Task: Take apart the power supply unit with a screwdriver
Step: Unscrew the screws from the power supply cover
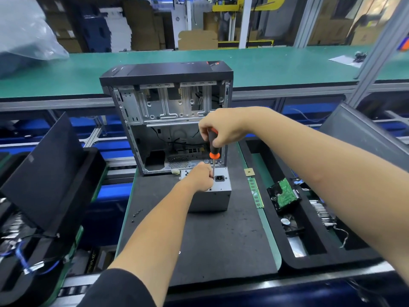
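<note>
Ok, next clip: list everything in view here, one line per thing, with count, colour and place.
power supply unit: one, grey, mat centre
screwdriver: one, black and orange, upright, tip on the unit's top
computer case: one, black and silver, open, behind the unit
work mat: one, dark grey, under the unit
loose screws: a few, dark, mat's left edge
memory stick: one, green, right of the unit
hard drive: one, green board up, right tray
side panel: one, black, leaning at left
left hand: on the unit, fingers at the shaft
right hand: grips the screwdriver handle
</note>
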{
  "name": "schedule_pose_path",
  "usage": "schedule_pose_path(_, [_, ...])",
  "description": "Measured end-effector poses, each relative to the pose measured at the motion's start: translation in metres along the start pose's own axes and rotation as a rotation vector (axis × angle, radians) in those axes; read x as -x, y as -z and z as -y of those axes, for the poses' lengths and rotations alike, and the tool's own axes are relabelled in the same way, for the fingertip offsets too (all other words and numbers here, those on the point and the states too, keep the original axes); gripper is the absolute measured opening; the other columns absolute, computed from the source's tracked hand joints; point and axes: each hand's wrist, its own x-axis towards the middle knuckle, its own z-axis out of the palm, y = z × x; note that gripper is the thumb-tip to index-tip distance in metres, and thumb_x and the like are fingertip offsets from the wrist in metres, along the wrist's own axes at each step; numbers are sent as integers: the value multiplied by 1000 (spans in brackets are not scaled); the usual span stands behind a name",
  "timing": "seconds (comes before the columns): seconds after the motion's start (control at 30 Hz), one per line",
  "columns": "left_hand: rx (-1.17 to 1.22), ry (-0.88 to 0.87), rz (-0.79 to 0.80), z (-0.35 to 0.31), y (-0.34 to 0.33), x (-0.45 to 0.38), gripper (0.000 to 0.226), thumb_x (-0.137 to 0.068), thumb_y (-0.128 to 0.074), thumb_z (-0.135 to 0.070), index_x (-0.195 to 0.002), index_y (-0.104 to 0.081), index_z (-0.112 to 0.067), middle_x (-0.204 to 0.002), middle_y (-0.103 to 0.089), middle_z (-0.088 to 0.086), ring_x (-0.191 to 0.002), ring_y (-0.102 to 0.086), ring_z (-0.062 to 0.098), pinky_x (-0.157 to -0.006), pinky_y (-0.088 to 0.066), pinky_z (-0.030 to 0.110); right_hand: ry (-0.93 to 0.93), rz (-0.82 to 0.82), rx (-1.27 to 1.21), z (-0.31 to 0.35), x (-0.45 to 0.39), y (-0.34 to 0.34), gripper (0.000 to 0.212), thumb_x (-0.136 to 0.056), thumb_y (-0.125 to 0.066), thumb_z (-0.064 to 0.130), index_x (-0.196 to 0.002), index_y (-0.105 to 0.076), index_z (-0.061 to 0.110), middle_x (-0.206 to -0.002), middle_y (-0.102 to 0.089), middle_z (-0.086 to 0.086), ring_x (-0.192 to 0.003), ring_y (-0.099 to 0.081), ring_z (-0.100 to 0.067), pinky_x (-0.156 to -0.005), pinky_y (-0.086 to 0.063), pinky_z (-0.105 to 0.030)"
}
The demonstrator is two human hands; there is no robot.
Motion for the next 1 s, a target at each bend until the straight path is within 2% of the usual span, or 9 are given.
schedule_pose_path(0.07, [4,2,-1,0,0,1,29,-83,-49,2,-65,-46,-20,-103,-40,5,-81,-48,21,-75,-39,25,27,9,-44,0,3,1,28,-75,-61,2,-95,-61,20,-93,-56,4,-84,-57,-22,-69,-49,-37])
schedule_pose_path(0.23, [36,-8,0,-3,2,5,28,-83,-50,1,-67,-47,-22,-102,-41,4,-79,-48,19,-73,-39,24,-27,-35,-54,0,-2,-5,20,-81,-61,9,-100,-61,13,-88,-55,9,-84,-67,-25,-66,-51,-33])
schedule_pose_path(0.37, [136,-39,-18,1,1,11,21,-84,-49,3,-81,-50,-18,-81,-42,1,-61,-41,12,-55,-39,19,-26,-31,-49,-1,-4,-5,18,-81,-63,12,-99,-61,15,-94,-67,-3,-81,-66,-21,-61,-48,-29])
schedule_pose_path(0.47, [202,-69,-48,4,2,17,21,-86,-55,0,-88,-59,-21,-74,-39,-5,-57,-40,9,-50,-38,11,-24,-41,-65,-3,-6,-7,17,-81,-64,14,-98,-62,15,-96,-70,-4,-87,-67,-22,-70,-54,-34])
schedule_pose_path(0.53, [232,-72,-67,5,3,20,19,-86,-60,-4,-83,-62,-23,-75,-43,-7,-58,-43,6,-53,-38,11,-19,-63,-71,-4,-7,-7,16,-81,-65,15,-97,-62,15,-93,-68,0,-89,-66,-22,-71,-55,-35])
schedule_pose_path(0.67, [282,-46,-114,5,0,23,19,-81,-69,-12,-71,-61,-26,-76,-51,-12,-60,-50,1,-50,-37,4,-2,-114,-74,-5,-8,-9,16,-80,-67,16,-96,-63,14,-86,-53,12,-89,-61,-21,-63,-47,-29])
schedule_pose_path(0.8, [290,-11,-166,3,-3,22,20,-78,-72,-12,-68,-63,-26,-76,-55,-12,-62,-53,2,-54,-37,11,-4,-131,-93,-8,-7,-11,16,-80,-67,15,-95,-64,13,-85,-50,13,-86,-64,-22,-59,-44,-28])
schedule_pose_path(1.0, [197,-13,-212,0,-6,20,30,-77,-73,-9,-59,-57,-26,-74,-52,-14,-63,-49,2,-52,-33,9,-24,-112,-85,-9,-5,-10,16,-81,-67,16,-97,-65,13,-88,-57,8,-83,-65,-20,-57,-42,-25])
